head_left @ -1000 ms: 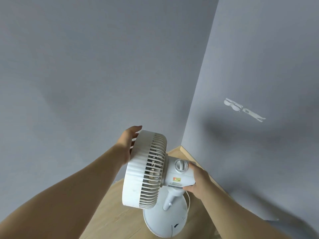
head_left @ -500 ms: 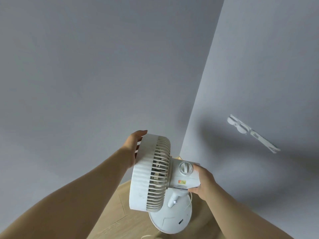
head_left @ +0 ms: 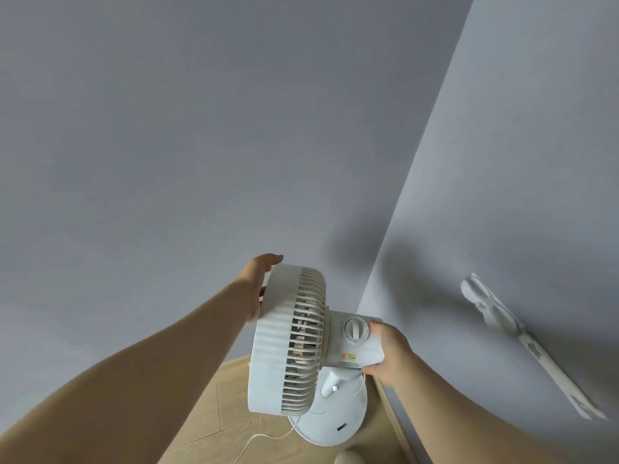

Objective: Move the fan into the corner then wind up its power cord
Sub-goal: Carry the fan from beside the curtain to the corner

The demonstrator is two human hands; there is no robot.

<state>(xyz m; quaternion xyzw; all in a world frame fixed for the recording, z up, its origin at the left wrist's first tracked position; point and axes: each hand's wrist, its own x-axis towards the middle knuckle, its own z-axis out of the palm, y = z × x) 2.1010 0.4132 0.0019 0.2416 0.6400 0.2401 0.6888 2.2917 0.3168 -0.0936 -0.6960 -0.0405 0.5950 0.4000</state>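
Note:
A white fan [head_left: 288, 343] with a ribbed round head, a dial on its motor housing and a round base [head_left: 338, 420] is held close to the corner where two grey walls meet. My left hand [head_left: 258, 284] presses flat against the front face of the fan head. My right hand [head_left: 385, 353] grips the back of the motor housing beside the dial. A thin white power cord [head_left: 264, 440] trails from the base over the wooden floor toward the bottom edge. I cannot tell whether the base touches the floor.
The grey wall corner [head_left: 371, 279] runs straight down behind the fan. A wooden skirting strip [head_left: 392, 416] lines the right wall at floor level. A patch of peeled white paint [head_left: 502, 323] marks the right wall. Light wooden floor [head_left: 207, 410] lies to the fan's left.
The fan and both hands have moved up and right in view, closer to the wall corner. More of the floor and the cord shows below the base.

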